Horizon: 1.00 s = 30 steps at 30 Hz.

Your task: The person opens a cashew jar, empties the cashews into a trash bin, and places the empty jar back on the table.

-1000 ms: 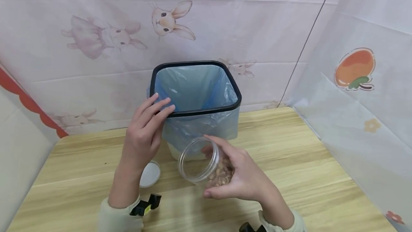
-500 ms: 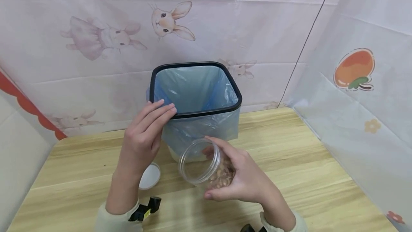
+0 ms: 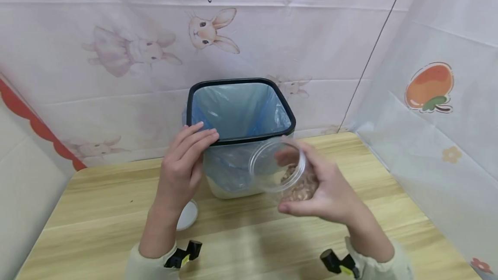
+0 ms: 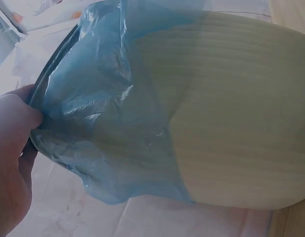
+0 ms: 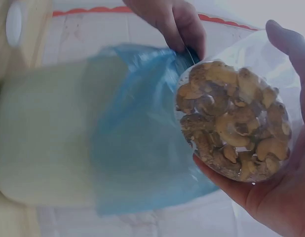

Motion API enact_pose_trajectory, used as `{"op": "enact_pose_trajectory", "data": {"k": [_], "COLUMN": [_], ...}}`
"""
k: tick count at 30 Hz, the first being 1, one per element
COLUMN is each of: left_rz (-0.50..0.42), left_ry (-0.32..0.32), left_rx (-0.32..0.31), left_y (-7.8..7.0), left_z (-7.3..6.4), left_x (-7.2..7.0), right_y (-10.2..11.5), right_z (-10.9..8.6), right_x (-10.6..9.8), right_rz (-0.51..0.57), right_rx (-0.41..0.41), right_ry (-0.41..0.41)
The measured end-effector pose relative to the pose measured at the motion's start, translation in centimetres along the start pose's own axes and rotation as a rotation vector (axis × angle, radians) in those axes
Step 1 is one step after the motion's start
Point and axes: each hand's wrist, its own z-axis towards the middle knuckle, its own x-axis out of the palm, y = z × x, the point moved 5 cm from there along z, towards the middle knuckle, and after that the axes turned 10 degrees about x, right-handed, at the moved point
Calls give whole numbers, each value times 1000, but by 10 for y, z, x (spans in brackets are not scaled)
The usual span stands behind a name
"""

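A cream waste bin (image 3: pixel 233 187) with a black rim (image 3: pixel 285 111) and a blue liner bag (image 3: pixel 237 107) stands at the back of the wooden table. My left hand (image 3: pixel 183 163) grips the bin's near left rim corner, fingers over the edge; the left wrist view shows my left hand (image 4: pixel 12 148) against the bag (image 4: pixel 108 128). My right hand (image 3: pixel 327 185) holds a clear plastic jar (image 3: pixel 285 170) of nuts, tilted with its open mouth towards the bin, just in front of the rim's right side. In the right wrist view the jar (image 5: pixel 236 118) with its nuts sits in my right hand (image 5: pixel 278 197).
A white jar lid (image 3: pixel 188 215) lies on the table (image 3: pixel 97 211) by my left wrist. Printed plastic sheets with rabbits wall off the back (image 3: pixel 116 51) and right side (image 3: pixel 428 133). Bare table lies to the left and right of the bin.
My right hand has lifted the jar up and to the right, from low in front of the bin to just below its rim. The left hand stays on the rim.
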Motion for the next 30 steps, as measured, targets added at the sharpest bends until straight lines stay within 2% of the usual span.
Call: {"op": "enact_pose_trajectory", "data": {"k": [4,9,14,17,25,30], "left_rz": [-5,-11,-16,-17,-21,-17], "left_ry": [15,24,27,30,43,53], "left_rx": [-9,-16,-23,-28,-36,-40], "left_y": [0,1,1,2,4,4], "left_z": [0,1,1,0,-1,-1], "left_x": [0,0,-1,-1,-1,-2], "right_y": [9,18,28,34,37,35], "right_z": [11,27,46,58,84,94], "right_x": [-23,-41,-50,-55,-63,-64], "right_rz": [-44,-62,-83,-130,-242,-247], "right_rx": [20,27,-25,-51,36,71], "right_ry": [-13,4,34,35,50,79]}}
